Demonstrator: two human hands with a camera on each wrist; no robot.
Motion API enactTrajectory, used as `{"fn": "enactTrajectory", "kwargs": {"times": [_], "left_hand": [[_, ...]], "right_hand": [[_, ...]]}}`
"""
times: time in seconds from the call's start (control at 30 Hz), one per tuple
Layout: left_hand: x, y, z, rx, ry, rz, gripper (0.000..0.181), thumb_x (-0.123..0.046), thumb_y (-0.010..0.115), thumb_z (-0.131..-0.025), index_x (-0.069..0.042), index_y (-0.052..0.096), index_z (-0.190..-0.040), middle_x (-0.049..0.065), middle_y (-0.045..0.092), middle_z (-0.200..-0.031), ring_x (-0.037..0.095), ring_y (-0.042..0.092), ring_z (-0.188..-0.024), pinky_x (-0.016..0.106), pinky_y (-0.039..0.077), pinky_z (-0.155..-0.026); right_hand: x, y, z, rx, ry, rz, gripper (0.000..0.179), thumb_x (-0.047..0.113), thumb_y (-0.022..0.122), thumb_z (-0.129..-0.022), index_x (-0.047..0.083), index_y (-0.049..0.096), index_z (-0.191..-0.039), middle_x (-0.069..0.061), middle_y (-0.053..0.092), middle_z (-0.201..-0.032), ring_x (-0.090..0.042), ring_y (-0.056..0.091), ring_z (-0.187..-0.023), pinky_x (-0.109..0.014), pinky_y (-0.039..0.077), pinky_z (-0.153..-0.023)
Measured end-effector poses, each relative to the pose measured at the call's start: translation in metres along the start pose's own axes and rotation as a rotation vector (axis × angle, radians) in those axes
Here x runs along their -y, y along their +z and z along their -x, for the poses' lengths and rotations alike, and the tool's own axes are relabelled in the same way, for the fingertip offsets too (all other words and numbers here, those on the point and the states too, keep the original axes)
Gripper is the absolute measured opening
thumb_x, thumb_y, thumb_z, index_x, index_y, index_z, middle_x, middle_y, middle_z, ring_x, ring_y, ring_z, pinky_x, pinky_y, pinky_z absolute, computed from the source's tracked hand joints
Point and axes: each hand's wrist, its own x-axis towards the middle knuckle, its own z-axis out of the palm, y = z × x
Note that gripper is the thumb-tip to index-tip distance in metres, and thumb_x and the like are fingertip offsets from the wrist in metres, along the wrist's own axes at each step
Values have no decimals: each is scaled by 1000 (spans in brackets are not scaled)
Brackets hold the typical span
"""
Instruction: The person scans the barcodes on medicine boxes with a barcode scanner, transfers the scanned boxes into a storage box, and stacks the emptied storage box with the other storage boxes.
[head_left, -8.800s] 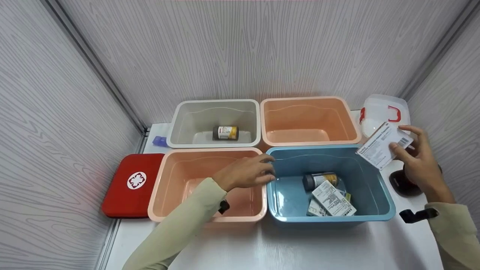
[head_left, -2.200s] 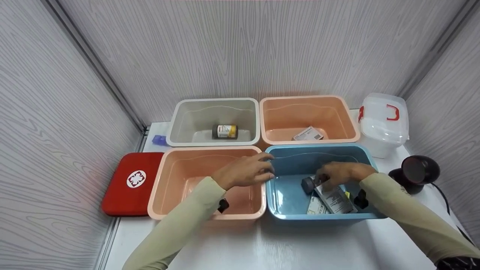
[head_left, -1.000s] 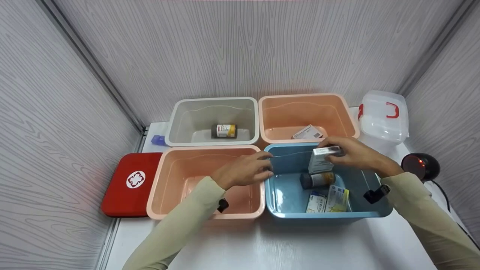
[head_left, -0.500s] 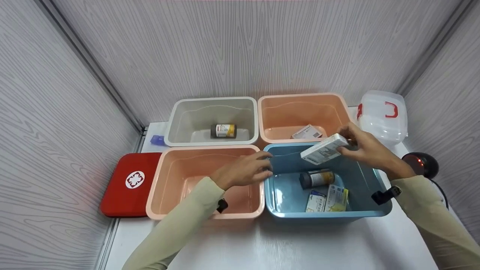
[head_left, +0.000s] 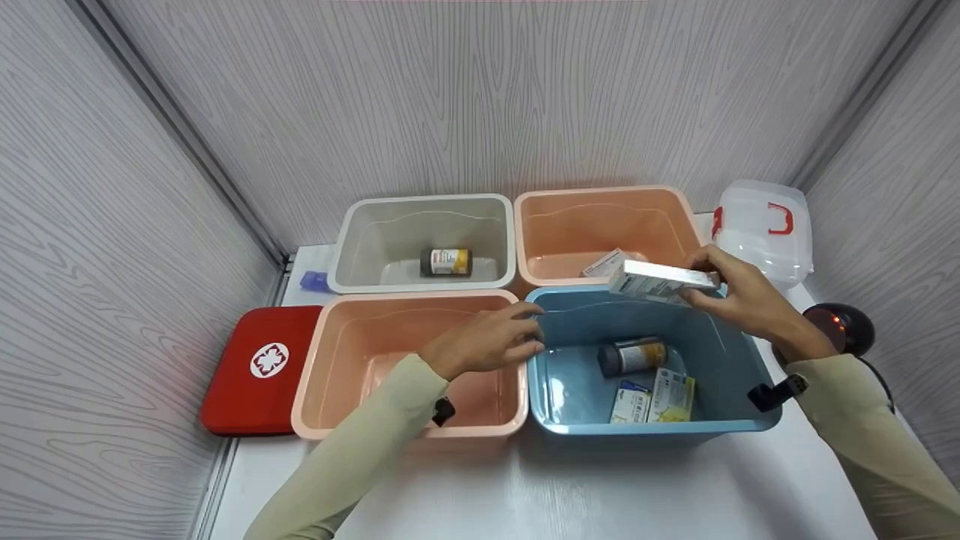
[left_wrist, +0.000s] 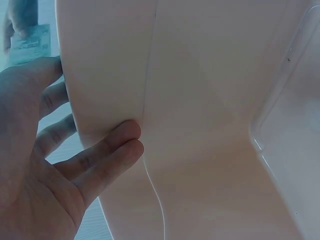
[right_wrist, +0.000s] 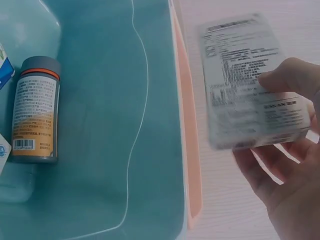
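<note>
At the far rim of the blue bin, I have the right hand pinching a white box; the left hand grips the near orange bin.

Even, bright light fills the head view, with glare in the blue bin and soft shadow at lower centre. Left wrist: hazy; right wrist: box print blurred.

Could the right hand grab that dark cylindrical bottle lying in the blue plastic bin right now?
Probably not: the right hand holds a white rectangular cardboard box. Otherwise the way looks free; the bottle lies uncovered in the open blue bin.
</note>
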Motion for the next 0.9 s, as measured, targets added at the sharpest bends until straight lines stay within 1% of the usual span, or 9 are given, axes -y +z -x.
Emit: {"fn": "enactTrajectory", "kwargs": {"times": [0.17,0.27,0.33,0.4,0.43,0.53,0.67,0.77,0.9], "left_hand": [[0,-1,1,-2,-3,-5,32,-39,54,-115,-19,75,-129,10,47,-169,24,70,-124,43,58,-108],[0,-1,1,-4,-4,-9,32,-40,54,-115,-19,75,-129,10,47,-168,24,71,-122,42,58,-108],[-1,-1,1,-1,-6,-14,32,-40,54,-115,-20,75,-129,9,47,-168,24,70,-124,42,58,-108],[-1,0,1,0,-6,-18,33,-41,54,-115,-19,75,-129,9,47,-168,25,69,-126,43,58,-110],[-1,0,1,1,-7,-19,33,-40,54,-115,-19,75,-129,10,47,-168,25,69,-127,43,58,-110],[0,1,0,3,-6,-19,33,-40,55,-115,-19,75,-129,10,47,-169,25,70,-126,43,58,-109],[0,1,0,5,-9,-12,32,-40,55,-115,-19,75,-129,10,46,-169,24,70,-124,43,58,-109],[1,1,0,0,-9,-12,32,-40,55,-115,-19,75,-129,9,46,-169,24,70,-124,43,58,-108],[2,1,0,-6,2,-20,33,-41,54,-115,-20,75,-129,10,47,-168,25,71,-124,43,58,-108]], "right_hand": [[0,1,0,79,69,-26,51,1,75,-100,4,49,-144,-8,67,-128,-11,64,-109,-15,52,-90],[0,3,1,133,85,-44,62,1,70,-103,8,42,-158,-15,61,-143,-27,63,-124,-46,62,-103],[0,4,2,142,78,-43,62,3,68,-106,9,43,-162,-17,59,-148,-32,61,-129,-64,58,-104],[-1,5,3,132,77,-46,58,7,68,-107,10,46,-162,-16,59,-152,-34,61,-132,-71,54,-104],[-1,5,4,124,80,-48,57,9,68,-108,10,47,-162,-16,60,-152,-33,62,-132,-70,54,-105],[-2,6,5,98,104,-41,58,15,69,-108,11,48,-162,-17,64,-150,-31,66,-127,-42,61,-104],[-4,5,6,47,123,-30,63,14,74,-105,7,44,-160,-22,67,-143,-11,69,-113,-10,51,-90],[-5,4,5,0,125,-67,81,8,78,-101,12,29,-166,-24,68,-138,4,67,-104,-9,53,-86],[-5,5,6,-33,116,-108,97,2,80,-98,19,19,-171,-23,65,-136,6,68,-104,-9,55,-83]]}}
